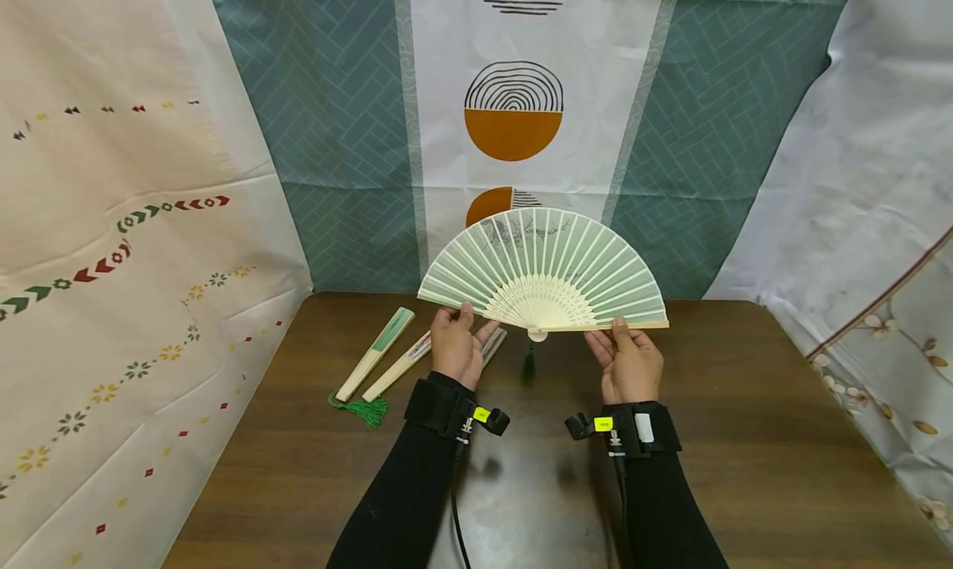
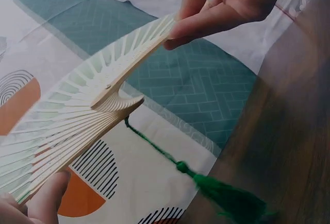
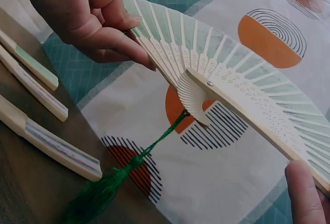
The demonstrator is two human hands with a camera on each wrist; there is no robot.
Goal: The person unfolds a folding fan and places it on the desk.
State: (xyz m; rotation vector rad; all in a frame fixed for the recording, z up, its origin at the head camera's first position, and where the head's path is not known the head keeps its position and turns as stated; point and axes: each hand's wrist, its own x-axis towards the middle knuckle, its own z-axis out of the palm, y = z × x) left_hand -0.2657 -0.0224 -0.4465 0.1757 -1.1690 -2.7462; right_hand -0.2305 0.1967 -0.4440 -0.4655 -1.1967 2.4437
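A pale green folding fan (image 1: pixel 539 263) is spread wide above the table, with a faint dark branch print and cut-out ribs. My left hand (image 1: pixel 457 347) pinches its left outer stick. The right outer stick is pinched by my right hand (image 1: pixel 631 362), its thumb on the near side. From the fan's pivot hangs a dark green tassel (image 2: pixel 227 195). In the right wrist view the left hand (image 3: pixel 87 20) grips one edge, and the right thumb (image 3: pixel 303 190) presses the other. The left wrist view shows the right hand (image 2: pixel 232 2) at the far edge.
Three folded fans lie on the brown table (image 1: pixel 298 470), left of centre: a green-topped fan (image 1: pixel 375 354), a middle fan (image 1: pixel 399 365) and one partly behind the left hand (image 1: pixel 493 343). A green tassel (image 1: pixel 368 410) lies beside them. A patterned cloth (image 1: pixel 357 139) hangs behind.
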